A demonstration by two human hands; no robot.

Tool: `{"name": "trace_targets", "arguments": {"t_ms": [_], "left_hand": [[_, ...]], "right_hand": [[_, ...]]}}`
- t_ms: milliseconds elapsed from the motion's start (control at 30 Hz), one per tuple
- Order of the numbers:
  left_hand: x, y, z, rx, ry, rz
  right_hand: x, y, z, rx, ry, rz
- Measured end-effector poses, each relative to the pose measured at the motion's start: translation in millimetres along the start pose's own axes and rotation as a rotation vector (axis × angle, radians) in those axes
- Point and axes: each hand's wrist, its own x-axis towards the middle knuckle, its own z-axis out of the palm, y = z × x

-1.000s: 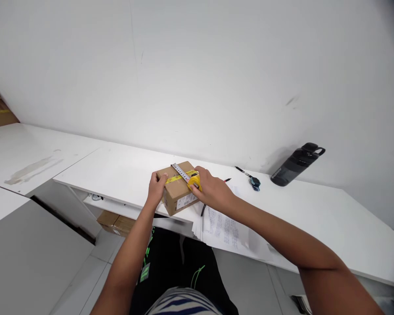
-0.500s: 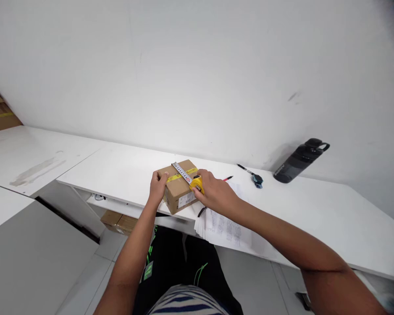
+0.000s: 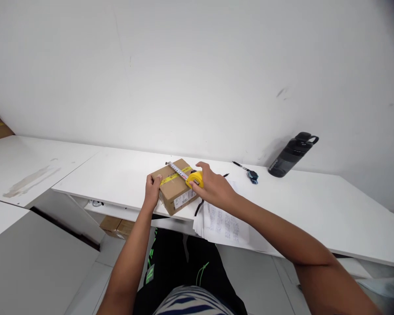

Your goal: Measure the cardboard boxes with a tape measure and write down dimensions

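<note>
A small brown cardboard box (image 3: 174, 192) with a yellow tape strip and a white label sits at the front edge of the white desk (image 3: 124, 175). My left hand (image 3: 152, 189) grips the box's left side, fingers curled over its top edge. My right hand (image 3: 212, 186) is closed on a yellow tape measure (image 3: 196, 178) at the box's right edge. Its blade (image 3: 177, 169) lies stretched across the box top toward the far left corner.
Printed paper sheets (image 3: 223, 221) lie under my right forearm and overhang the desk edge. A black pen (image 3: 239, 165), a small blue object (image 3: 252, 176) and a dark water bottle (image 3: 292, 154) lie by the wall at the right. Cardboard boxes (image 3: 116, 226) stand under the desk.
Both hands keep their hold on the box and the tape measure. The view has drifted slightly, and the box with the hands appears a little further left and up.
</note>
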Motion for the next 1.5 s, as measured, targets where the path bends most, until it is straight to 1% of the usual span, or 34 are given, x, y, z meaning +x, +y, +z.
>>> {"name": "trace_targets", "arguments": {"t_ms": [67, 167, 200, 267, 333, 367, 400, 467, 533, 567, 600, 633, 700, 733, 767, 800, 867, 967, 1100, 1167, 1200, 1367, 1433, 1500], "left_hand": [[-5, -4, -10.5, -0.1, -0.001, 0.002], [-16, -11, -37.0, -0.196, 0.014, 0.002], [-20, -13, -48.2, -0.178, 0.007, 0.01], [-25, -17, -71.7, -0.063, -0.044, 0.03], [-27, -21, -93.5, 0.108, -0.092, 0.043], [-26, -22, -102.5, 0.197, -0.089, 0.044], [-25, -23, -109.7, 0.282, -0.063, 0.042], [-22, -21, -118.2, 0.408, 0.029, 0.038], [-24, -13, -119.3, 0.418, 0.123, 0.019], [-27, -7, -117.6, 0.37, 0.154, 0.006], [-32, 0, -114.7, 0.29, 0.159, -0.01], [-38, 8, -111.0, 0.195, 0.149, -0.025], [-51, 24, -101.1, 0.026, 0.054, -0.042], [-57, 31, -95.3, -0.015, 0.012, -0.051], [-63, 36, -89.3, -0.027, -0.011, -0.067], [-66, 40, -83.3, -0.015, -0.007, -0.086], [-69, 45, -73.0, 0.025, 0.033, -0.122], [-65, 47, -65.6, 0.019, 0.065, -0.127], [-58, 47, -66.9, -0.039, 0.014, -0.076], [-57, 45, -66.8, -0.058, -0.017, -0.057], [-57, 44, -66.0, -0.062, -0.011, -0.047], [-56, 35, -60.4, -0.119, 0.155, 0.029], [-56, 34, -61.1, -0.137, 0.163, 0.024], [-56, 35, -63.1, -0.108, 0.161, 0.006]], "right_hand": [[11, 5, -1, 0.056, 0.106, 0.021], [29, 12, 2, 0.209, 0.258, 0.024], [34, 14, 5, 0.275, 0.298, 0.012], [44, 15, 12, 0.416, 0.344, -0.035], [54, 14, 21, 0.541, 0.338, -0.106], [59, 11, 26, 0.589, 0.31, -0.147], [64, 8, 31, 0.624, 0.268, -0.184], [73, 0, 39, 0.642, 0.158, -0.237], [82, -10, 45, 0.609, 0.062, -0.283], [85, -15, 48, 0.578, 0.032, -0.313], [88, -21, 49, 0.539, 0.009, -0.35], [90, -26, 50, 0.493, -0.013, -0.392], [93, -37, 51, 0.396, -0.069, -0.475], [94, -43, 50, 0.352, -0.105, -0.516], [95, -49, 50, 0.314, -0.137, -0.557], [96, -55, 50, 0.28, -0.164, -0.597], [99, -66, 50, 0.196, -0.198, -0.667], [104, -81, 53, 0.028, -0.212, -0.714], [113, -93, 54, -0.088, -0.242, -0.773], [116, -99, 50, -0.13, -0.263, -0.812], [117, -102, 48, -0.155, -0.273, -0.824], [116, -118, 33, -0.282, -0.326, -0.851], [113, -118, 27, -0.312, -0.342, -0.847], [108, -110, 22, -0.307, -0.359, -0.822]]}}
